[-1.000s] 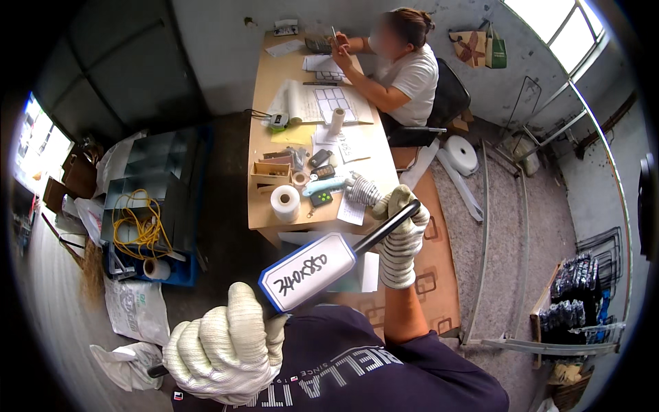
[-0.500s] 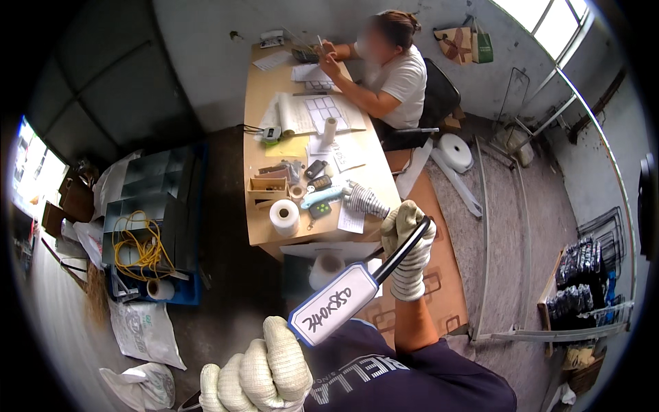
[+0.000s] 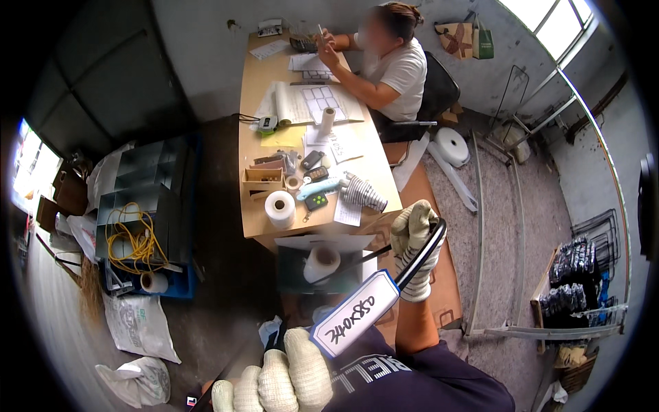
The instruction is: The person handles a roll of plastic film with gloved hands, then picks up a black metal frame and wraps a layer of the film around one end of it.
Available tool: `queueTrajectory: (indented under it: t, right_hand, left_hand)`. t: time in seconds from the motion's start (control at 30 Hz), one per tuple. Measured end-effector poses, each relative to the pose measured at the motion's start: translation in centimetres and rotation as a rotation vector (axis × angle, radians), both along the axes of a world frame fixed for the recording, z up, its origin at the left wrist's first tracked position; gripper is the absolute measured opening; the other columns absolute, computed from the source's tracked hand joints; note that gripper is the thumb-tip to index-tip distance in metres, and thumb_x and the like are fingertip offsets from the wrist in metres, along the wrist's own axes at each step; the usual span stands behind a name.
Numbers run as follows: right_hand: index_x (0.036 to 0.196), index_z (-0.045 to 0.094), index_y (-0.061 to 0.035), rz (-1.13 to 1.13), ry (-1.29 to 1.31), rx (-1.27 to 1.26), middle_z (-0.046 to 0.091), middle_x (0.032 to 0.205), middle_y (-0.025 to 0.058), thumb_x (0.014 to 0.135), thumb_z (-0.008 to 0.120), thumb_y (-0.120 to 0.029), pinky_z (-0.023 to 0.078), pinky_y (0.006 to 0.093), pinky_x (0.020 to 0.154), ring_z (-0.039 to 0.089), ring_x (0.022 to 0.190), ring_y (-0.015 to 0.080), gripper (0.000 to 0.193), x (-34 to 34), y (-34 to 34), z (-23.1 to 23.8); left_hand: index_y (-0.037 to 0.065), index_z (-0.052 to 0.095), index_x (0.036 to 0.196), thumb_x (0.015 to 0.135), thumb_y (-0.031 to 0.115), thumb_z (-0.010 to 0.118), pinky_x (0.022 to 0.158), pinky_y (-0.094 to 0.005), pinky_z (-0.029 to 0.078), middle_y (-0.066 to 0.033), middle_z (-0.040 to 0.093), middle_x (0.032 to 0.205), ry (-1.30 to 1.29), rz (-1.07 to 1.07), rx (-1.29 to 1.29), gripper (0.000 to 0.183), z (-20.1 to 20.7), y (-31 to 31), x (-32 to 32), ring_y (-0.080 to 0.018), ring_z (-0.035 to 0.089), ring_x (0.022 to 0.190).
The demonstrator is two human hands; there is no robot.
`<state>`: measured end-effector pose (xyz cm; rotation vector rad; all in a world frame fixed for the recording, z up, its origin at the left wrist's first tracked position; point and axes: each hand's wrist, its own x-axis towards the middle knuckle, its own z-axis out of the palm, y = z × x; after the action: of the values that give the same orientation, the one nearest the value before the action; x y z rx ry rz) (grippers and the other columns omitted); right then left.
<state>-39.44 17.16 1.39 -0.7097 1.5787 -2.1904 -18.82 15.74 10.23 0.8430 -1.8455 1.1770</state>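
Observation:
My gloved right hand (image 3: pixel 416 250) is closed round a black strip (image 3: pixel 414 264) that bends in a rounded loop past the fingers. A white tag (image 3: pixel 357 312) with a blue border and handwriting on it joins this strip and slants down toward my other hand. My gloved left hand (image 3: pixel 288 376) is curled at the lower edge, beside the tag's lower corner. Dark strip parts show next to its fingers; its grip is partly hidden. Another thin dark length runs from behind my right hand to a spot above the tag. Both gloves are off-white knit.
Ahead stands a wooden desk (image 3: pixel 264 226) with a plastic film roll (image 3: pixel 280 209), remotes, papers and a striped glove (image 3: pixel 364 192). A person (image 3: pixel 398 75) sits at its far right. Left are metal bins (image 3: pixel 137 178) and a yellow cord (image 3: pixel 134 240); right, a metal rack (image 3: pixel 549 333).
The tag and both hands have shifted slightly right. More of the black strip shows, including a length left of my right hand and dark parts by my left. The view has shifted a little.

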Motion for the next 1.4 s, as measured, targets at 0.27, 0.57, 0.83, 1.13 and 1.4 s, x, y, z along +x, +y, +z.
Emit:
queueTrajectory:
  t: [0.27,0.57,0.83,1.13,1.4]
  right_hand:
    - [0.063,0.050,-0.0060,0.029,0.032,-0.026,0.042,0.045,-0.0016,0.088,0.051,-0.043,0.021,0.0190,0.031,0.031,0.033,0.0040,0.045,0.0,-0.5,-0.3]
    - [0.065,0.050,-0.0068,0.043,0.058,0.034,0.043,0.048,-0.0014,0.088,0.051,-0.045,0.022,0.0189,0.031,0.030,0.033,0.0040,0.045,0.4,-1.2,0.2]
    - [0.068,0.051,-0.0071,0.057,0.057,-0.026,0.045,0.047,-0.0007,0.088,0.053,-0.041,0.024,0.0193,0.030,0.031,0.033,0.0038,0.039,0.2,-2.1,-0.5]
    - [0.066,0.050,-0.0084,0.046,0.021,0.044,0.042,0.046,-0.0026,0.087,0.052,-0.046,0.024,0.0187,0.031,0.029,0.033,0.0035,0.043,0.6,-2.4,0.0]
    - [0.069,0.052,-0.0063,-0.004,0.041,0.047,0.044,0.047,-0.0008,0.086,0.054,-0.044,0.023,0.0194,0.029,0.030,0.032,0.0042,0.042,0.3,-2.3,-0.4]
  left_hand:
    - [0.022,0.062,0.078,0.084,0.023,0.059,0.061,-0.0242,0.039,0.0105,0.046,0.065,0.005,0.005,-0.009,0.007,-0.2,-0.1,0.5,-0.0064,0.043,0.058]
    - [0.022,0.061,0.077,0.084,0.023,0.060,0.059,-0.0241,0.038,0.0104,0.046,0.065,0.038,0.025,-0.050,0.006,-0.4,-1.2,0.3,-0.0064,0.043,0.058]
    - [0.022,0.061,0.077,0.083,0.024,0.060,0.060,-0.0249,0.039,0.0099,0.047,0.065,0.013,0.035,0.000,0.006,-0.5,-1.6,0.5,-0.0071,0.043,0.057]
    - [0.023,0.060,0.077,0.085,0.023,0.058,0.064,-0.0251,0.039,0.0099,0.047,0.065,0.046,0.025,0.005,0.009,-0.6,-2.5,0.4,-0.0069,0.044,0.058]
    - [0.001,0.058,0.088,0.093,0.033,0.038,0.058,-0.0314,0.042,-0.0042,0.052,0.073,-0.271,0.002,0.345,0.039,1.5,-0.9,1.4,-0.0127,0.048,0.061]
